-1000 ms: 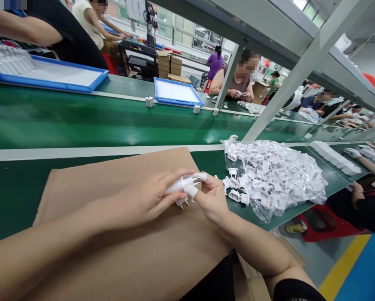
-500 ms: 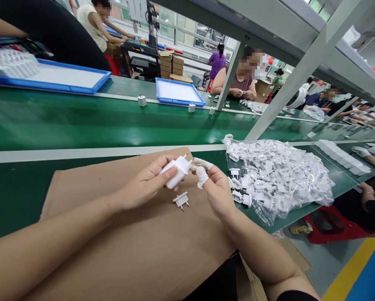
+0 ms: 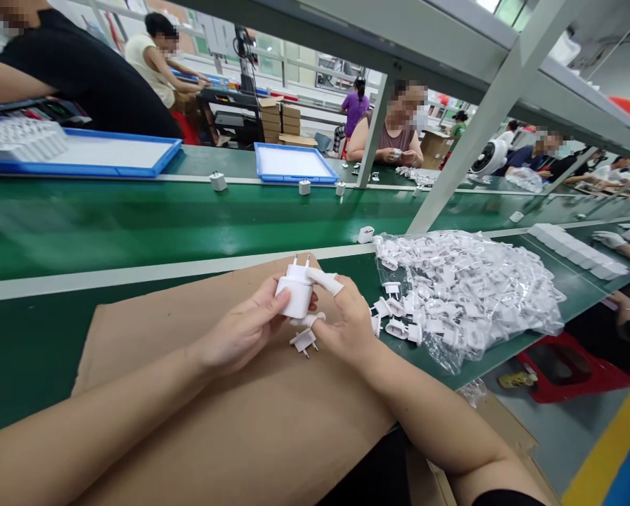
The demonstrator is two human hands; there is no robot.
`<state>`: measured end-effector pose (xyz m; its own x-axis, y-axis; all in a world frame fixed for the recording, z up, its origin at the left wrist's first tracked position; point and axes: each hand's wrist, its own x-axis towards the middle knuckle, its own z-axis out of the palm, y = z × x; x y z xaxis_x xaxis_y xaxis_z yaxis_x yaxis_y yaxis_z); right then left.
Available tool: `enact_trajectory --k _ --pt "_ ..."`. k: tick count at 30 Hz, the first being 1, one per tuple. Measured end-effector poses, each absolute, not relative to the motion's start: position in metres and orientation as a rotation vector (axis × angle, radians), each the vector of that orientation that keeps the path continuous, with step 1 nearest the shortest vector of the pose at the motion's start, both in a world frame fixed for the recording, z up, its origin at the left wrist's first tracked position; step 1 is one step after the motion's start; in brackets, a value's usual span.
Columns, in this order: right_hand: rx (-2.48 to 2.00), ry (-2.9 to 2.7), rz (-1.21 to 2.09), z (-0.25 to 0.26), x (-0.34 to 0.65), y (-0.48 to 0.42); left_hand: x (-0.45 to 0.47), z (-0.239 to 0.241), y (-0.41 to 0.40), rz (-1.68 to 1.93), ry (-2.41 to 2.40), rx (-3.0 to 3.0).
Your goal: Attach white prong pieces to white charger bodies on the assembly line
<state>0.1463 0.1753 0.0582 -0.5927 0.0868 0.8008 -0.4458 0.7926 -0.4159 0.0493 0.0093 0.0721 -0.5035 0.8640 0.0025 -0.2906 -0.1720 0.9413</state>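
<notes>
White charger body (image 3: 297,296), pins up, clamped in my left hand (image 3: 241,330); my right hand (image 3: 346,323) is against it, a finger cot (image 3: 325,281) lying across its top. Loose plug insert (image 3: 303,341) just below, on the cardboard sheet (image 3: 151,379), which extends well left of my hands. Bag of white parts (image 3: 467,295) close right, on the green belt table (image 3: 136,225).

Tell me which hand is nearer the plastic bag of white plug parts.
Right. The right hand is just left of the plastic bag in view, close to its edge; the left hand is farther off, beyond the right hand, gripping the white charger.
</notes>
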Motion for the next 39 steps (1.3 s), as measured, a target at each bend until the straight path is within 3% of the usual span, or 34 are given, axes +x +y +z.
enact_trajectory --k 15,20,27,34,39 --pt "0.377 -2.025 0.676 0.063 0.150 0.172 0.064 0.055 0.008 1.785 1.418 0.874" --pt "0.252 -2.110 0.804 0.051 0.143 0.182 0.049 0.064 0.016 1.981 1.560 0.869" --pt "0.394 -2.201 0.860 0.040 0.133 0.192 0.029 0.084 0.002 1.684 1.597 0.700" --pt "0.444 -2.411 0.951 0.031 0.118 0.194 0.020 0.055 -0.008 1.603 1.622 0.582" --pt "0.404 -2.536 1.034 0.038 0.121 0.203 0.013 0.036 -0.006 1.768 1.847 0.566"
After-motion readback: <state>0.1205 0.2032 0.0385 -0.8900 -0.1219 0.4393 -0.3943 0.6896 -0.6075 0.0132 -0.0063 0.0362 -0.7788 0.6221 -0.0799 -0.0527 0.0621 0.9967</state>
